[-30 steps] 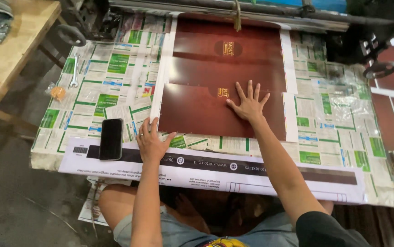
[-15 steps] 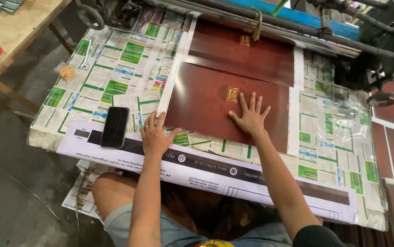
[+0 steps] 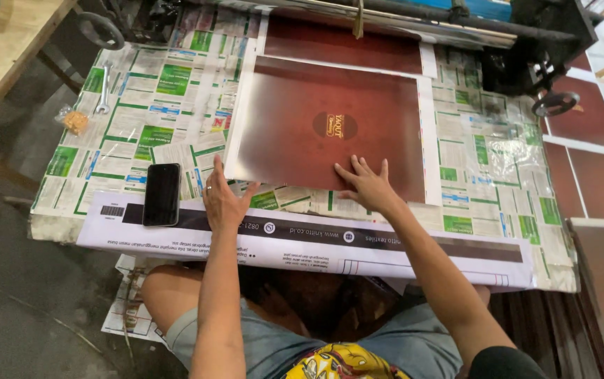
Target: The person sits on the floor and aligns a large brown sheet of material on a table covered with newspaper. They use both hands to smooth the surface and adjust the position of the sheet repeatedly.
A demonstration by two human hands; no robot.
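Note:
A large dark red printed sheet point(image 3: 316, 105) with a small gold emblem in an oval lies flat on a newspaper-covered table point(image 3: 140, 126). My right hand point(image 3: 366, 184) presses flat on the sheet's near edge, fingers spread. My left hand point(image 3: 222, 200) rests flat at the sheet's near left corner, touching the newspaper and the corner. A second dark red sheet point(image 3: 344, 43) lies behind it, partly under a machine roller point(image 3: 386, 21).
A black phone point(image 3: 162, 194) lies left of my left hand on a long white printed strip point(image 3: 302, 242) at the table's front edge. A wrench point(image 3: 102, 95) lies far left. Machine parts point(image 3: 540, 56) stand at the back right. More red sheets point(image 3: 603, 175) lie right.
The front red sheet has slid toward me, away from the machine. My right hand moved from its middle to its near edge; the left hand stayed near the corner.

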